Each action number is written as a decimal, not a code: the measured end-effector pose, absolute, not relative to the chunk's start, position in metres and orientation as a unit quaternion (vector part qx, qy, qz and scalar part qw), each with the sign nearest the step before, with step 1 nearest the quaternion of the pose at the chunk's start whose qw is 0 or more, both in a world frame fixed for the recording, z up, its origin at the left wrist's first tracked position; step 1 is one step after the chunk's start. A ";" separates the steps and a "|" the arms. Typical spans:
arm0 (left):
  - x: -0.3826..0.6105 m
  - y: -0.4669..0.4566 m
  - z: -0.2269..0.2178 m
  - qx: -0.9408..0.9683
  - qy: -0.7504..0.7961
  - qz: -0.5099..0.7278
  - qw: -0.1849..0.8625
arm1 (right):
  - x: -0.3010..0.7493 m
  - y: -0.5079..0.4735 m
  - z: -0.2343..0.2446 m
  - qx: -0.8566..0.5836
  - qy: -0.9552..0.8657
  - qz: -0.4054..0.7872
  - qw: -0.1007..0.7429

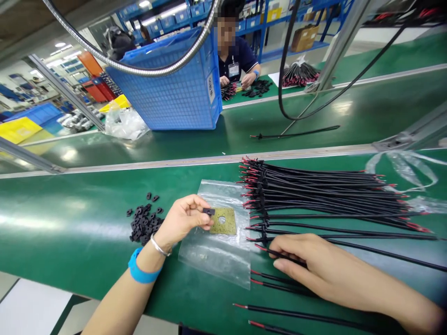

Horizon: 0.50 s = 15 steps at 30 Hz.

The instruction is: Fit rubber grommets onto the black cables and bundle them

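Between the thumb and fingers of my left hand (190,215) is a small black rubber piece (208,211) with a hole. It sits at the left edge of a yellowish square plate (226,222) with a round hole, which lies on a clear plastic bag (213,260). My right hand (307,260) is closed around a black cable (281,255) whose red stripped end points left. Above that hand lies a row of similar black cables (314,190), with black pieces near their left ends. More loose cables (296,312) lie below it.
A heap of black rubber pieces (143,223) lies left of my left hand. Beyond the bench rail stand a blue crate (174,93) and a lone cable (296,132). A metal hose (153,70) and a black cord (284,93) hang overhead. A co-worker (237,60) sits opposite.
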State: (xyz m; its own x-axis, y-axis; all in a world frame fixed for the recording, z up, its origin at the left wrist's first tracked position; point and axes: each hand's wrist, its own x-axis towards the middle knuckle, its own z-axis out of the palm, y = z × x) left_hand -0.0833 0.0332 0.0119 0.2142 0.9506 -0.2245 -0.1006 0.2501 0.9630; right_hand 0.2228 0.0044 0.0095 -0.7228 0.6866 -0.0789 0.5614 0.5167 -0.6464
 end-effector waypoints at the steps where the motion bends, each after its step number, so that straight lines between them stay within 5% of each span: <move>1: -0.081 0.033 0.010 0.459 0.475 0.411 0.628 | 0.223 0.004 0.010 -0.362 -0.866 0.330 0.103; 7: -0.068 0.026 0.002 0.549 0.514 0.349 0.559 | 0.220 0.006 0.013 -0.379 -0.856 0.339 0.091; 15: -0.051 0.018 -0.009 0.884 0.409 0.220 0.060 | 0.218 0.005 0.012 -0.400 -0.825 0.377 0.130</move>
